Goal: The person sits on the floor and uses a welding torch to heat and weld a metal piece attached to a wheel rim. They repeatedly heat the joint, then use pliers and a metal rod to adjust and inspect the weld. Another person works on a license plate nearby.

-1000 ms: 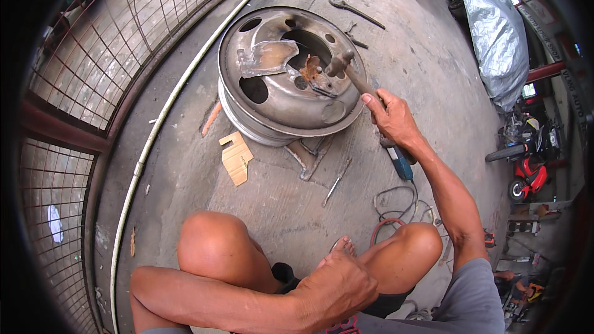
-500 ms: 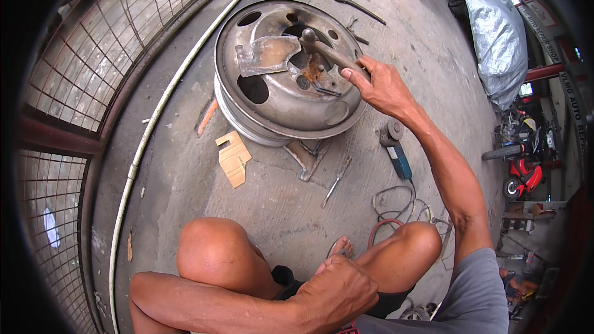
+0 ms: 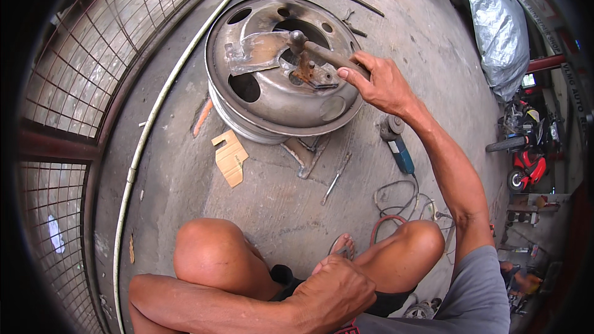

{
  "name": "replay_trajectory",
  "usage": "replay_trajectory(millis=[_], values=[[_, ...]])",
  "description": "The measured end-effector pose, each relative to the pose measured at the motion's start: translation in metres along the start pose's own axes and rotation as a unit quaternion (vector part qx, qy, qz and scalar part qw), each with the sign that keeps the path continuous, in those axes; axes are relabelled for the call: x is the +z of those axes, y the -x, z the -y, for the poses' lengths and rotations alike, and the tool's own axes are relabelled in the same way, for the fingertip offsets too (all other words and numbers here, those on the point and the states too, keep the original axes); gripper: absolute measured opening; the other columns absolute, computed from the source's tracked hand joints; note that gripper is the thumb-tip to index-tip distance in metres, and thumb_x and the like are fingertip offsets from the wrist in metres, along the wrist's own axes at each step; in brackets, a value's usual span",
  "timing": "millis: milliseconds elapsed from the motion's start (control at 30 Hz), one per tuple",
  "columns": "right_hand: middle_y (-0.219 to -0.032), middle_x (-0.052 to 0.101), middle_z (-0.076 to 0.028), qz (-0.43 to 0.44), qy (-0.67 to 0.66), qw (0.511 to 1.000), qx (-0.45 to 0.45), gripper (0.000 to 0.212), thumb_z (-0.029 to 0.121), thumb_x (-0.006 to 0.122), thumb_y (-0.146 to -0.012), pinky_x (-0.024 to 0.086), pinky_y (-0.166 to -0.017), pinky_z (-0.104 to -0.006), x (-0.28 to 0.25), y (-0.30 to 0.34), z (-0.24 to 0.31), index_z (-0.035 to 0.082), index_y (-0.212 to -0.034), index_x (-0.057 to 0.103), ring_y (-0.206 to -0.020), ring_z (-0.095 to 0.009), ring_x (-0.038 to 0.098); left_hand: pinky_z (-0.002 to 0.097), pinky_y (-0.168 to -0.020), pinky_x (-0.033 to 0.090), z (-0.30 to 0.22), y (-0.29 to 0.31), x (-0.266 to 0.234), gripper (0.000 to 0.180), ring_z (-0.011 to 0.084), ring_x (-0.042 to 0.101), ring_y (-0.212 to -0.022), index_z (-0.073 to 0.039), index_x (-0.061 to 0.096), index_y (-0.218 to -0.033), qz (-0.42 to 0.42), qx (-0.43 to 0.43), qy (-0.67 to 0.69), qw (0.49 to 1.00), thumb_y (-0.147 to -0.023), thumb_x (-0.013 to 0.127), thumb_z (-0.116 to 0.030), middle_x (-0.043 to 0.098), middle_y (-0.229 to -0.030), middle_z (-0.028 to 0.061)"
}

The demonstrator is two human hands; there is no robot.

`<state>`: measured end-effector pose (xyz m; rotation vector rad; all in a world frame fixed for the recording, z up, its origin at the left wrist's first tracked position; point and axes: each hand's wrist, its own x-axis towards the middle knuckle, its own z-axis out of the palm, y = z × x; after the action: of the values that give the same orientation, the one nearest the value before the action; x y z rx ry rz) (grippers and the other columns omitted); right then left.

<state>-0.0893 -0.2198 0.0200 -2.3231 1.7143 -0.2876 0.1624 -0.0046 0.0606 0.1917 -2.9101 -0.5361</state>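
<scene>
My right hand (image 3: 378, 83) is wrapped round the handle of a hammer (image 3: 328, 55). Its rounded head is over the right end of a flat cut metal plate (image 3: 253, 54), and I cannot tell whether they touch. The plate lies on a steel wheel rim (image 3: 297, 108) that rests face up on the floor. By the hammer, a rusty bracket (image 3: 305, 68) sits near the rim's centre hole. My left hand (image 3: 337, 291) is closed in front of my lap, near my knee and foot. Its fingers curl out of sight, so anything inside is hidden.
A cardboard template (image 3: 230, 164) lies below the rim, beside a welded metal piece (image 3: 304, 159) and a thin metal tool (image 3: 336, 179). To the right is an angle grinder (image 3: 399, 148) with its cord. Wrenches (image 3: 354, 1) lie beyond. A long pipe (image 3: 164, 96) and mesh fence (image 3: 117, 31) line the left.
The hammer head has shifted slightly left over the plate in view, while the rim and floor things shift a little too, as the view moves. My left hand keeps its place.
</scene>
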Motion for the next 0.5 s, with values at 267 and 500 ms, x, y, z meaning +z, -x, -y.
replay_trajectory(millis=[267,500], values=[[-0.067,0.059,-0.015,0.025,-0.043,0.996,0.073,0.044,0.043,0.066,-0.099,0.044,-0.057,-0.0406,-0.003,0.060,-0.005,0.000,-0.092,0.069,-0.057,-0.024,0.055,0.0300,-0.042,0.032,0.004,-0.003,-0.002,0.025,0.0105,0.045,-0.046,-0.001,0.064,-0.063,0.037,0.015,-0.029,0.999,-0.079,0.065,-0.020,0.048,-0.053,0.0009],[-0.060,0.055,-0.013,0.027,-0.041,0.991,0.121,0.045,0.043,0.067,-0.098,0.040,-0.053,-0.0403,0.013,0.094,-0.036,0.000,-0.091,0.070,-0.051,-0.022,0.049,0.0299,-0.042,0.034,0.003,-0.007,-0.001,0.022,0.0114,0.049,-0.047,0.003,0.071,-0.071,0.040,0.012,-0.041,0.998,-0.079,0.065,-0.017,0.052,-0.054,0.0016]])
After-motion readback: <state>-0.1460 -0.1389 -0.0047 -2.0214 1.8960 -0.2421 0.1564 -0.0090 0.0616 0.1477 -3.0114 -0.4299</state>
